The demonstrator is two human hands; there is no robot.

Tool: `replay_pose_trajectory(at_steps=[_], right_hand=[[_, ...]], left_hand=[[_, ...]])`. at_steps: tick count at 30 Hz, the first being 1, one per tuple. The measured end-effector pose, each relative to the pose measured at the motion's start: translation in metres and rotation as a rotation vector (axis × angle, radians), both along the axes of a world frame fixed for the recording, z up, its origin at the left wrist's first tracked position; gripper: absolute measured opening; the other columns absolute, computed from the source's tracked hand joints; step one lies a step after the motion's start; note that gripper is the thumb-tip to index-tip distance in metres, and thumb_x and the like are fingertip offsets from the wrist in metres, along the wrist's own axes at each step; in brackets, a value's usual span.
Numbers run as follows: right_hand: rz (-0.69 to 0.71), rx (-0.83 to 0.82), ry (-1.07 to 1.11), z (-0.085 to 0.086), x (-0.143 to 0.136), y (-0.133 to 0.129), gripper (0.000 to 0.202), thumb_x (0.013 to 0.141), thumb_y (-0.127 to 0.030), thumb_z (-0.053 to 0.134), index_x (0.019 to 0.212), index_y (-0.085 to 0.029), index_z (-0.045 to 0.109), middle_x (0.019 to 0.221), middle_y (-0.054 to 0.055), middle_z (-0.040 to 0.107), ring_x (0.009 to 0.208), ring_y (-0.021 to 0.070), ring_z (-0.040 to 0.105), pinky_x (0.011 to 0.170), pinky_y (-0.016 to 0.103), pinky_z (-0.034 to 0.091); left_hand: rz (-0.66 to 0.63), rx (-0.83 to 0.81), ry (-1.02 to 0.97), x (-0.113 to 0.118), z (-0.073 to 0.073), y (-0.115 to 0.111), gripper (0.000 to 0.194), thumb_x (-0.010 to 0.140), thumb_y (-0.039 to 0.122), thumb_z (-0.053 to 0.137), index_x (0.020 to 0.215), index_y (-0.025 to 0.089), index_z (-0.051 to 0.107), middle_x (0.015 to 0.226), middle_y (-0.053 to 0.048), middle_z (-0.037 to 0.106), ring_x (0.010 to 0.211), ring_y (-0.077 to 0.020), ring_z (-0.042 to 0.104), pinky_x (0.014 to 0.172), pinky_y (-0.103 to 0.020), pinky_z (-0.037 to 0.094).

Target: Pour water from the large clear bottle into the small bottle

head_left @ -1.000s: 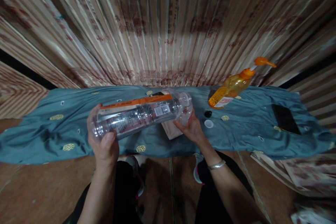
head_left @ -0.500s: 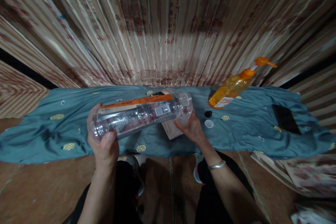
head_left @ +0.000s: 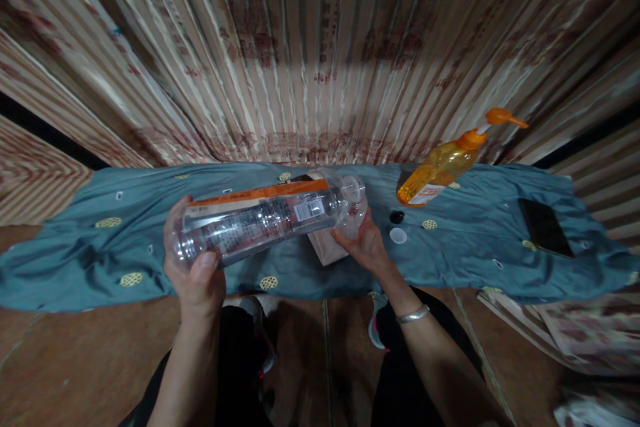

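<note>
A big clear bottle point(head_left: 260, 223) with an orange-edged label is held above the cloth, lying close to level across the person's front. Its long axis runs from left to right, base at the left and neck at the right, the neck end a little farther from the person. The left hand point(head_left: 197, 280) is closed around the base end, thumb on the near side, so the bottle's body stretches away to the right of that grip. The right hand point(head_left: 367, 243) is the one nearer the neck; its fingers are closed on a small clear container point(head_left: 354, 217) right at the neck, though whether the two touch I cannot tell. Below the bottle, partly hidden by it, a beige packet point(head_left: 327, 251) rests on the blue-green cloth point(head_left: 105, 257). Just right of the right hand lie a small black cap point(head_left: 397, 217) and a white round cap point(head_left: 398, 235), near each other. Beyond them stands an amber pump bottle point(head_left: 435, 173) with an orange pump top, and well apart at the far right lies a flat black object point(head_left: 545, 227). A striped curtain point(head_left: 320, 67) hangs behind.
</note>
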State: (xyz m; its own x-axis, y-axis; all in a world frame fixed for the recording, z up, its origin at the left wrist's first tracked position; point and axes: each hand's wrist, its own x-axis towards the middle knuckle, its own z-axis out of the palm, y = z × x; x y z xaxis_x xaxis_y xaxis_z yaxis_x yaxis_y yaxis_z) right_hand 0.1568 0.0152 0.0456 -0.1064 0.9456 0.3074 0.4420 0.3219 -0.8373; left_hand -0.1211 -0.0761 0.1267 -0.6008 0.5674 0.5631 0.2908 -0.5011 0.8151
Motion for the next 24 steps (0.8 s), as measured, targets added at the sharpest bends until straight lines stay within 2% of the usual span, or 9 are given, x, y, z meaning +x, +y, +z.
replay_pose_trajectory(at_steps=[2, 5, 9, 13, 18, 24], right_hand=[[-0.001, 0.004, -0.001, -0.0004, -0.0002, 0.0000, 0.092, 0.081, -0.042, 0.081, 0.160, -0.011, 0.047, 0.142, 0.025, 0.074, 0.126, 0.0439, 0.077, 0.109, 0.067, 0.064], [-0.009, 0.012, -0.006, -0.0021, -0.0002, 0.0004, 0.092, 0.081, -0.045, 0.081, 0.161, -0.013, 0.047, 0.142, 0.024, 0.075, 0.125, 0.0437, 0.077, 0.107, 0.069, 0.064], [-0.016, 0.014, -0.018, -0.0036, 0.0002, 0.0012, 0.094, 0.081, -0.048, 0.082, 0.161, -0.012, 0.047, 0.137, 0.024, 0.077, 0.122, 0.0424, 0.079, 0.106, 0.067, 0.065], [-0.016, 0.033, -0.023, -0.0033, -0.0002, 0.0016, 0.093, 0.081, -0.049, 0.080, 0.160, -0.012, 0.048, 0.141, 0.025, 0.075, 0.126, 0.0423, 0.077, 0.108, 0.067, 0.064], [-0.016, 0.029, -0.018, -0.0039, -0.0005, 0.0019, 0.094, 0.081, -0.048, 0.080, 0.160, -0.010, 0.047, 0.139, 0.024, 0.075, 0.123, 0.0416, 0.078, 0.107, 0.065, 0.065], [-0.009, 0.037, -0.023, -0.0057, -0.0005, 0.0021, 0.093, 0.081, -0.048, 0.080, 0.158, -0.008, 0.047, 0.137, 0.026, 0.075, 0.122, 0.0419, 0.079, 0.106, 0.065, 0.065]], left_hand=[[-0.004, 0.008, -0.011, -0.0003, 0.0006, 0.0002, 0.082, 0.056, 0.071, 0.086, 0.128, 0.033, 0.076, 0.130, -0.006, 0.069, 0.112, -0.0344, 0.069, 0.098, -0.050, 0.058], [0.004, 0.005, -0.028, -0.0015, 0.0005, 0.0003, 0.085, 0.053, 0.072, 0.088, 0.128, 0.033, 0.077, 0.127, -0.006, 0.070, 0.110, -0.0342, 0.069, 0.099, -0.052, 0.058], [0.008, -0.050, 0.030, -0.0047, -0.0022, -0.0010, 0.088, 0.057, 0.077, 0.083, 0.133, 0.034, 0.074, 0.131, -0.006, 0.069, 0.115, -0.0358, 0.069, 0.099, -0.051, 0.059], [0.012, -0.069, 0.046, -0.0060, -0.0039, -0.0016, 0.088, 0.059, 0.078, 0.080, 0.135, 0.034, 0.072, 0.132, -0.007, 0.068, 0.112, -0.0348, 0.070, 0.094, -0.049, 0.060], [0.005, -0.037, -0.002, -0.0033, 0.0005, -0.0006, 0.089, 0.055, 0.076, 0.084, 0.131, 0.032, 0.074, 0.130, -0.007, 0.069, 0.112, -0.0352, 0.070, 0.097, -0.050, 0.060], [-0.011, -0.058, -0.066, -0.0028, 0.0013, -0.0016, 0.089, 0.050, 0.072, 0.089, 0.130, 0.034, 0.076, 0.119, -0.006, 0.071, 0.103, -0.0326, 0.072, 0.092, -0.047, 0.061]])
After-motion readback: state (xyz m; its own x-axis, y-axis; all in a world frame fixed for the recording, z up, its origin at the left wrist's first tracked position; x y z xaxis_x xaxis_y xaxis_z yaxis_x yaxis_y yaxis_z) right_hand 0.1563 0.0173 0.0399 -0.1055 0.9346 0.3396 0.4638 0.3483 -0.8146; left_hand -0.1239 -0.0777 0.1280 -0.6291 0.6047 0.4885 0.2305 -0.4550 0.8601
